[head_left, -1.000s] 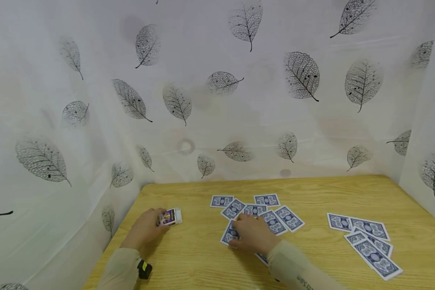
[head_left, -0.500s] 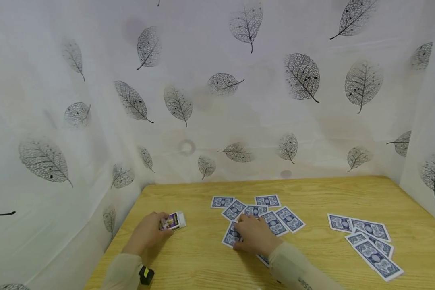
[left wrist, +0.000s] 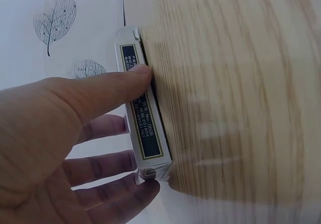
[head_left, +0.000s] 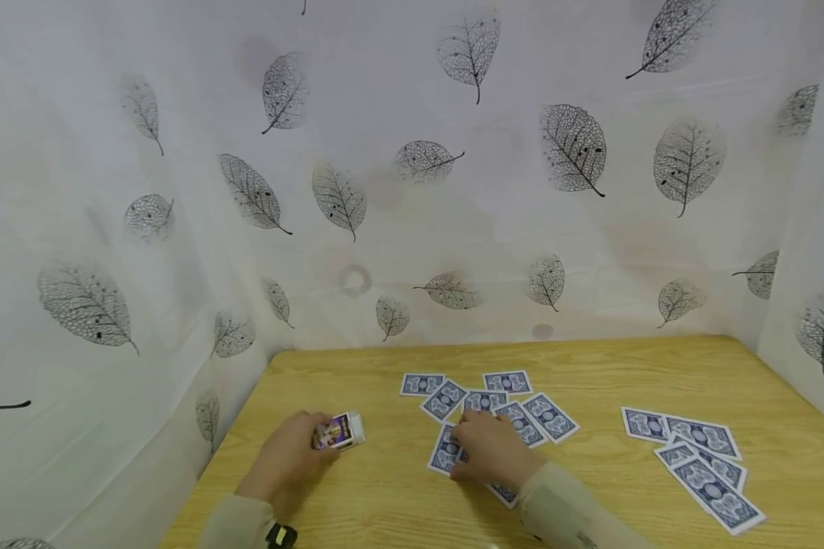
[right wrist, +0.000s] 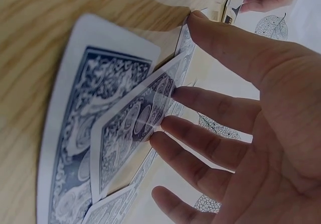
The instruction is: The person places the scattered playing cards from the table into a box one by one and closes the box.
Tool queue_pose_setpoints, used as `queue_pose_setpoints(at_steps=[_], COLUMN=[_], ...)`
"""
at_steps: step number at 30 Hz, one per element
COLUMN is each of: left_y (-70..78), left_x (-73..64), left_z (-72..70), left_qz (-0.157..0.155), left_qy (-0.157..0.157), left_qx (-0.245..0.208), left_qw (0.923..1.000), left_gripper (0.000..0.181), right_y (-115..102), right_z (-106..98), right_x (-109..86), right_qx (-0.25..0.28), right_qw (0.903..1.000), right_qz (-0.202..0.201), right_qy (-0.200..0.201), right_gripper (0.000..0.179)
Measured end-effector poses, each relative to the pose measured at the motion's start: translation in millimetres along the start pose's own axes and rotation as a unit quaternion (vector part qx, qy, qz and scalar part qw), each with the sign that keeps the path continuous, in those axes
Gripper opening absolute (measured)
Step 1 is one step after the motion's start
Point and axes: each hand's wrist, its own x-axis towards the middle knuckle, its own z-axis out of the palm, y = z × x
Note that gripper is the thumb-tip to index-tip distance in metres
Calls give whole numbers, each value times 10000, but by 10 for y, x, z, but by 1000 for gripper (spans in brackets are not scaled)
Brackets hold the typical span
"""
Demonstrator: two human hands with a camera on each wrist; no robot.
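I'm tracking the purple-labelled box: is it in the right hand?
No, the left hand grips the purple-labelled box.

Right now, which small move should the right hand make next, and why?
Perhaps the right hand should draw together the cards it touches, because they lie spread and partly overlapping on the table. The left hand is busy holding the small card box.

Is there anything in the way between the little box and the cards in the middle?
Nothing visible is: only bare wooden table shows between the little box, held in the left grip, and the middle cards. The right grip covers part of those cards, though.
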Motion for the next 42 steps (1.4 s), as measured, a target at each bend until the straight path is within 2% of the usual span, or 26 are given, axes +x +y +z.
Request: queue_pose_setpoints(at_steps=[4, 11, 15, 26, 33, 42], left_y=[58, 208, 296, 523, 609, 690], left_x=[-32, -92, -106, -134, -177, -184], left_z=[45, 124, 146, 250, 294, 324], left_qz=[151, 289, 395, 743, 926, 1115], left_qy=[123, 169, 210, -23, 62, -5], left_qx=[111, -18, 133, -6, 32, 28], left_qw=[9997, 9994, 9989, 9972, 9957, 9938], left_gripper=[54, 54, 55, 58, 55, 53], right_y=[15, 56, 73, 178, 268, 316], right_z=[-24, -45, -51, -89, -92, -109], right_x=[-31, -95, -110, -204, -258, -282], right_qx=[55, 56, -2, 138, 182, 480], right_qw=[10000, 10000, 10000, 9995, 9993, 9979], right_qz=[8, -15, -22, 263, 317, 424], right_qy=[-3, 17, 48, -44, -44, 7], right_gripper=[54, 53, 53, 52, 52, 52])
